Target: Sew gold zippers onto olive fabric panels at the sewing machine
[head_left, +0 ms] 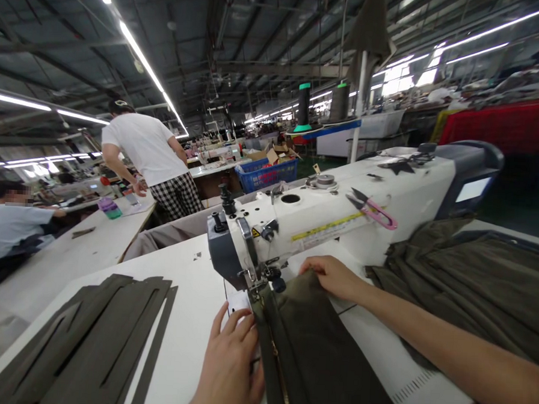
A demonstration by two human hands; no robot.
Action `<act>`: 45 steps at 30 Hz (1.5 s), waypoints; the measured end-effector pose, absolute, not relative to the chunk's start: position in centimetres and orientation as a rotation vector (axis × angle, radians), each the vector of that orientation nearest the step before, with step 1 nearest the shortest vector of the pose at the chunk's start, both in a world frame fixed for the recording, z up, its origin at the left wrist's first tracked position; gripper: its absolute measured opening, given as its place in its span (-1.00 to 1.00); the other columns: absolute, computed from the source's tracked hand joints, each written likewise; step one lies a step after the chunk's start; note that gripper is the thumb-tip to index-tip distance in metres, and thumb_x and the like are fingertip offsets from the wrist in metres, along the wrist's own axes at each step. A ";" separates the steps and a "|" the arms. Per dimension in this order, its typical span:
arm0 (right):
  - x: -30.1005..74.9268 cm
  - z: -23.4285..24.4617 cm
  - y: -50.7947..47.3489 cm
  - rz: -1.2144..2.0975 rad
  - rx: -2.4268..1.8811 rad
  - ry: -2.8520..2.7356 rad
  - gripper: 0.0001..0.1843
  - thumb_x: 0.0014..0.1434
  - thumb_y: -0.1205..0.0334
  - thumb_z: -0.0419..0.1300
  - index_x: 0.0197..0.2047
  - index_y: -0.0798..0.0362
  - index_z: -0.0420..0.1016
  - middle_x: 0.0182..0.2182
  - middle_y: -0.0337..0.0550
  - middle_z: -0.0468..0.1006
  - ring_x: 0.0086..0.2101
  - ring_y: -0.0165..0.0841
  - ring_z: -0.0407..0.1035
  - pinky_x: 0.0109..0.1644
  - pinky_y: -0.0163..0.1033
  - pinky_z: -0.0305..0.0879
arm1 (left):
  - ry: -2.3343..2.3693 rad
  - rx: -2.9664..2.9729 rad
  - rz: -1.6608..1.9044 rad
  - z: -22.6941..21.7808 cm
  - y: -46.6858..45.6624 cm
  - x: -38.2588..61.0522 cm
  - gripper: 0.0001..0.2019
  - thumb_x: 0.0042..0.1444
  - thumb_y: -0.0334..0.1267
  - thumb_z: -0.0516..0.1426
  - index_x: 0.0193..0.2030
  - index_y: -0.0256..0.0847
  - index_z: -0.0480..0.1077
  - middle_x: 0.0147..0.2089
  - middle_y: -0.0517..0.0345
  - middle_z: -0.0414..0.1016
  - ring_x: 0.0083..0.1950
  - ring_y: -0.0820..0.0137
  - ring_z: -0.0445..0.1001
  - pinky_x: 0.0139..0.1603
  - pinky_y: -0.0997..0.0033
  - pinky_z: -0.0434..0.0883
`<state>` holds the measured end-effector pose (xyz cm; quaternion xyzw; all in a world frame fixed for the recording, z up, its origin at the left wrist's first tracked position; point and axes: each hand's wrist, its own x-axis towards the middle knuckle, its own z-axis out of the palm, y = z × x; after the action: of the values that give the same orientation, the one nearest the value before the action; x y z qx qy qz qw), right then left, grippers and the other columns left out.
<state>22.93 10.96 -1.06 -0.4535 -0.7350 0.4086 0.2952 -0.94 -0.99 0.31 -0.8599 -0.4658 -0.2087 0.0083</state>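
Observation:
A dark olive fabric piece [320, 343] with a brass zipper [276, 350] along its left side lies under the presser foot of a white sewing machine [332, 211]. Beside the fabric's left edge, my left hand [234, 351] rests with its fingers spread, the fingertips close to the needle area. At the top right of the piece, my right hand [331, 276] pinches the fabric edge between thumb and fingers, just right of the presser foot [256, 293].
Cut olive panels [104, 332] lie in a stack at the left of the table. More olive fabric [477, 285] is heaped at the right. Pink-handled snips [377, 210] sit on the machine arm. Behind are a blue crate [266, 176] and a standing person [141, 153].

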 end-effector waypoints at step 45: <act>17.0 -1.3 3.3 0.210 -0.739 -2.404 -0.62 0.16 0.35 -0.01 0.02 0.20 0.41 0.06 0.11 0.33 0.07 -0.17 0.20 0.17 -0.06 0.14 | -1.326 -2.716 -0.622 -3.0 -0.4 -2.5 -0.48 -0.13 -0.44 0.04 0.07 -0.42 0.26 0.15 -0.24 0.27 0.20 0.08 0.22 0.15 -0.01 0.29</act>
<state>17.00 3.35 -1.34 -0.2790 -0.9074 0.0793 0.3041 -2.45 -0.43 -2.98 -0.8798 -0.4295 -0.2016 0.0280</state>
